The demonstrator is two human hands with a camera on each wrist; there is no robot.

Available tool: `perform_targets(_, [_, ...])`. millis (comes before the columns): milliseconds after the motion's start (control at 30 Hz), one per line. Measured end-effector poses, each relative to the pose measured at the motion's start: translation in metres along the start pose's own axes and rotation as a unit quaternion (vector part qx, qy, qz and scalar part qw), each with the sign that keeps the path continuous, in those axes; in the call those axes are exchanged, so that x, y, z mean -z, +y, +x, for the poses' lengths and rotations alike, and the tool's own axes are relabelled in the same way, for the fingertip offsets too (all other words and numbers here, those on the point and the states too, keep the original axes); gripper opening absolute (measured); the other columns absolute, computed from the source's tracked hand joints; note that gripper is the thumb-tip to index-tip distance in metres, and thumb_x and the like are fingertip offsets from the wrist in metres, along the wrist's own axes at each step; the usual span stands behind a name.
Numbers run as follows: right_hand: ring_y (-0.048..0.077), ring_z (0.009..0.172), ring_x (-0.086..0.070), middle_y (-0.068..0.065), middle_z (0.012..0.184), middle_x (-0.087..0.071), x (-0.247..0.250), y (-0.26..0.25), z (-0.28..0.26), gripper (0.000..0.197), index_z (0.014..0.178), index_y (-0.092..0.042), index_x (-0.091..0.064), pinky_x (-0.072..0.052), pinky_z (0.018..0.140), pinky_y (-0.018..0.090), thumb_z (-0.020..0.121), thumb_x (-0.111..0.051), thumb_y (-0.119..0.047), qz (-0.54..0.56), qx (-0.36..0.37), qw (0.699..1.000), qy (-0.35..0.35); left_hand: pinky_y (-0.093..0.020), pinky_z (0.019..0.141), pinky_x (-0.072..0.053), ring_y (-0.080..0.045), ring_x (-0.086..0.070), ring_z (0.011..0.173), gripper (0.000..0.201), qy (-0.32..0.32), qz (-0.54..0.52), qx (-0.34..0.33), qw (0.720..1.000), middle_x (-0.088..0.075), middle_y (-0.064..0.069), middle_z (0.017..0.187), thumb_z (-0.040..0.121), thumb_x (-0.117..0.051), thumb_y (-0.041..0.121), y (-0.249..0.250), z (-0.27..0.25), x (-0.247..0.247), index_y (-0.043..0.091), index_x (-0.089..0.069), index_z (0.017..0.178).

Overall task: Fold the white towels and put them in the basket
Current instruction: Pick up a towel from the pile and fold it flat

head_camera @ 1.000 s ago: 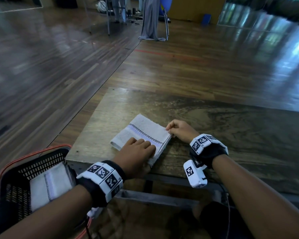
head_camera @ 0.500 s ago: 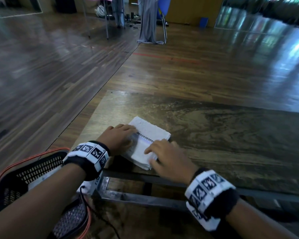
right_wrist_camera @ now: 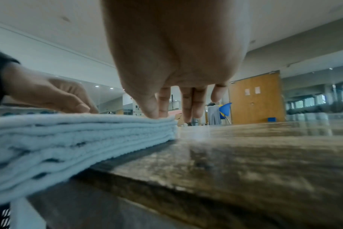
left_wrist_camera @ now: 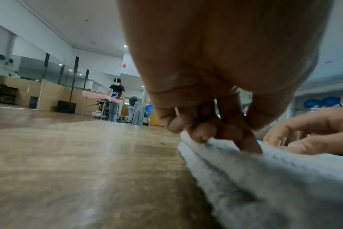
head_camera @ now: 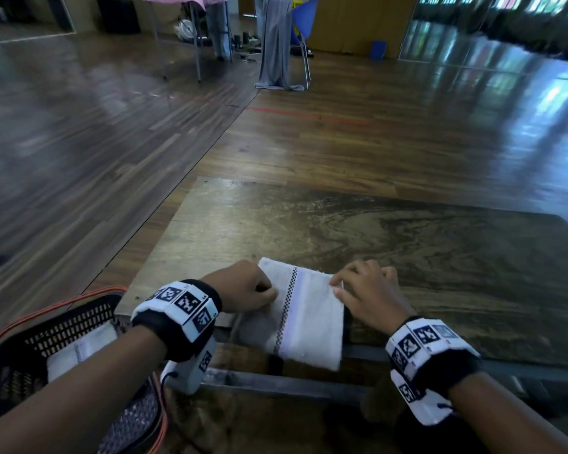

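Folded white towel (head_camera: 309, 319) flat on near edge of wooden table (head_camera: 407, 244), near end overhanging edge; checkered stripe runs along its length; several layers stacked in right wrist view. Left hand (head_camera: 243, 286) at towel's left edge, fingers (left_wrist_camera: 202, 131) curled, pinching top layers. Right hand (head_camera: 368, 290) at towel's right edge, thumb and fingertips (right_wrist_camera: 162, 106) narrow, pinching far right corner. Black basket (head_camera: 23, 348) with orange rim left of towel, below table edge; second folded towel (head_camera: 79, 352) inside.
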State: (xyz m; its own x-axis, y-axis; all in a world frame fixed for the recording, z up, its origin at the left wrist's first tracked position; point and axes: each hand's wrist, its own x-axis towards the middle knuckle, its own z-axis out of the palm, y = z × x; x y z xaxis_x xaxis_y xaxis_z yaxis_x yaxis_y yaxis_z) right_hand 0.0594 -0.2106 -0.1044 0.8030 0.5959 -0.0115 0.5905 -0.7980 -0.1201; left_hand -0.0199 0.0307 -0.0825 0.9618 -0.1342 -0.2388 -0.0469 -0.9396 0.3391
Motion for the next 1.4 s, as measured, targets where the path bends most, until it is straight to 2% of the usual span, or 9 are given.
perform_targets(133, [0.012,0.116,-0.049,-0.010,0.124,-0.056,0.001,0.003,0.013,0.029,0.120,-0.031,-0.049,-0.024,0.099,0.038,0.092,-0.050,-0.030,0.076,-0.021,0.997,-0.010,-0.035,0.082,-0.047,-0.018,-0.053,0.098,0.023,0.121,0.017,-0.020,0.992,-0.056,-0.001,0.109,0.089,-0.053,0.032,-0.005,0.007,-0.006,0.017,-0.060,0.105])
perform_targets(267, [0.015,0.111,-0.055,-0.005,0.123,-0.059,0.004,0.001,0.028,0.029,0.119,-0.025,-0.055,-0.033,0.103,0.039,0.090,-0.055,-0.021,0.107,-0.038,0.993,-0.030,-0.041,0.099,-0.040,-0.018,-0.044,0.121,0.037,0.107,0.022,-0.005,0.994,-0.049,0.003,0.133,0.092,-0.049,0.028,-0.010,0.017,-0.009,0.022,-0.048,0.129])
perform_targets(500, [0.012,0.084,-0.054,-0.007,0.101,-0.058,0.006,-0.003,0.038,0.010,0.090,-0.024,-0.057,-0.051,0.073,0.034,0.084,-0.058,-0.016,0.149,-0.034,0.988,-0.015,-0.019,0.083,-0.035,-0.022,-0.056,0.106,0.027,0.114,-0.012,0.000,0.993,-0.064,-0.006,0.113,0.092,-0.051,0.013,-0.009,0.037,-0.005,0.014,-0.065,0.115])
perform_targets(800, [0.026,0.065,-0.059,0.004,0.076,-0.061,0.004,-0.001,0.040,0.010,0.089,-0.020,-0.050,-0.050,0.059,0.039,0.088,-0.052,-0.010,0.187,-0.016,0.982,0.032,-0.024,0.075,-0.040,-0.025,-0.058,0.095,0.013,0.164,-0.084,0.064,0.981,-0.066,-0.011,0.101,0.089,-0.054,0.011,-0.015,0.046,-0.001,0.007,-0.064,0.095])
perform_targets(900, [0.024,0.075,-0.057,0.002,0.091,-0.061,0.002,-0.005,0.035,0.011,0.093,-0.021,-0.056,-0.041,0.060,0.032,0.090,-0.051,-0.012,0.120,0.010,0.991,0.059,-0.034,0.084,-0.047,-0.028,-0.057,0.100,0.015,0.152,-0.080,0.085,0.981,-0.062,-0.010,0.108,0.090,-0.049,0.010,-0.013,0.041,-0.004,0.009,-0.059,0.101])
perform_targets(1067, [0.026,0.113,-0.039,0.007,0.124,-0.046,-0.003,-0.021,0.022,0.028,0.111,-0.013,-0.062,-0.033,0.091,0.039,0.091,-0.043,-0.021,-0.129,0.034,0.989,0.066,-0.034,0.090,-0.037,-0.024,-0.056,0.103,0.023,0.205,0.047,0.029,0.977,-0.059,-0.002,0.114,0.091,-0.044,0.012,0.005,0.029,-0.013,0.017,-0.057,0.109])
perform_targets(1167, [0.026,0.123,-0.036,0.007,0.134,-0.043,-0.014,-0.033,0.013,0.040,0.122,-0.011,-0.052,-0.030,0.099,0.043,0.096,-0.034,-0.035,-0.070,-0.004,0.997,0.022,-0.036,0.094,-0.036,-0.025,-0.054,0.113,0.030,0.181,0.057,0.032,0.981,-0.057,-0.004,0.123,0.093,-0.036,0.027,0.022,0.025,-0.036,0.017,-0.055,0.114])
perform_targets(1267, [0.021,0.144,-0.013,0.006,0.156,-0.018,-0.033,-0.043,0.005,0.056,0.143,-0.012,-0.027,-0.017,0.112,0.045,0.097,-0.027,-0.044,0.010,-0.059,0.998,-0.028,-0.045,0.113,-0.020,-0.018,-0.016,0.144,0.051,0.134,0.036,0.082,0.987,-0.019,-0.002,0.156,0.098,-0.022,0.042,0.027,0.021,-0.066,0.024,-0.023,0.145])
perform_targets(1400, [0.018,0.146,0.009,0.000,0.159,0.011,-0.045,-0.039,0.001,0.062,0.150,-0.021,-0.005,0.001,0.116,0.047,0.097,-0.019,-0.049,0.062,-0.084,0.993,-0.047,-0.053,0.116,-0.003,-0.022,0.008,0.146,0.056,0.137,0.032,0.098,0.985,0.004,0.005,0.159,0.095,-0.013,0.053,0.016,0.022,-0.076,0.038,0.001,0.147])
